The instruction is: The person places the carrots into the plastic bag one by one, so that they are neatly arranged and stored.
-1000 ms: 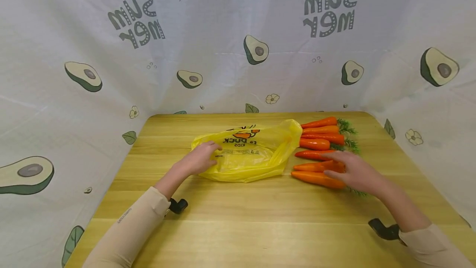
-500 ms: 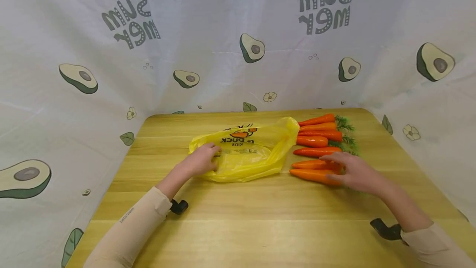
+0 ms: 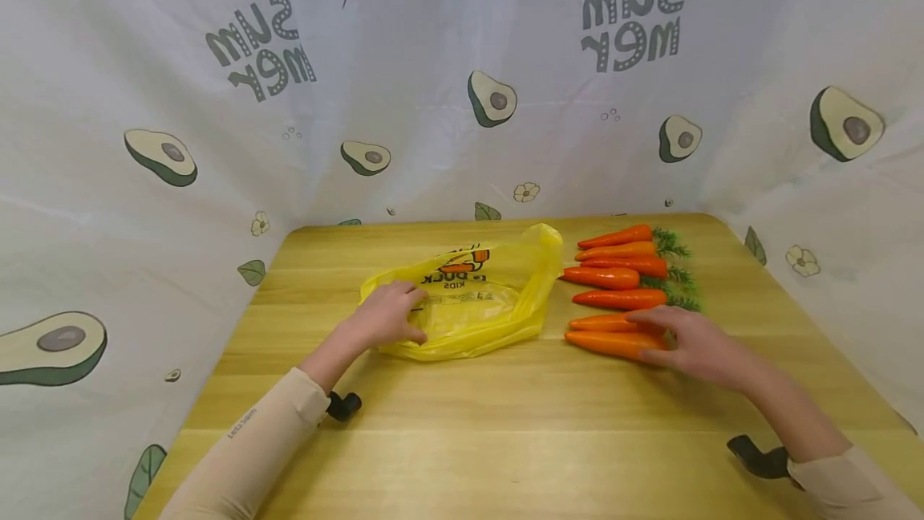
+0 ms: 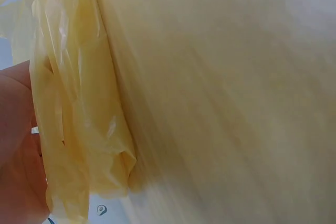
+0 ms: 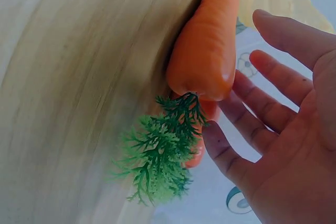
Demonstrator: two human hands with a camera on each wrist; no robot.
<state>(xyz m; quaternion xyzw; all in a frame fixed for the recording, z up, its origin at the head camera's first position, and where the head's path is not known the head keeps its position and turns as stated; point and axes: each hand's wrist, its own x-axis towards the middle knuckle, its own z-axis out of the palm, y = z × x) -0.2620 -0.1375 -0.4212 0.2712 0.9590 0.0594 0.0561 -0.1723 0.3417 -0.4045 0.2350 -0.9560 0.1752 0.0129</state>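
Note:
A yellow plastic bag (image 3: 498,327) with a duck print lies on its side, mouth facing front. My left hand (image 3: 386,315) is at its left end, thumb and fingers apart at the mouth; the left wrist view has the yellow film (image 4: 100,103) across part of the hand (image 4: 18,150). Several orange carrots (image 3: 613,299) with green tops lie in a column right of the bag. Over the thick ends of the nearest two is my right hand (image 3: 696,347). Its fingers (image 5: 278,77) are spread beside the closest carrot (image 5: 207,45) and its green leaves (image 5: 157,156), not wrapped round it.
The wooden table (image 3: 462,440) extends in front of the bag and carrots. A white cloth (image 3: 419,46) printed with avocados hangs behind and at both sides. Black wrist mounts (image 3: 758,460) sit under both forearms.
The bag's right end has shifted left, away from the carrots' tips, and the left hand has moved slightly left. The right hand has shifted a little right over the nearest carrots.

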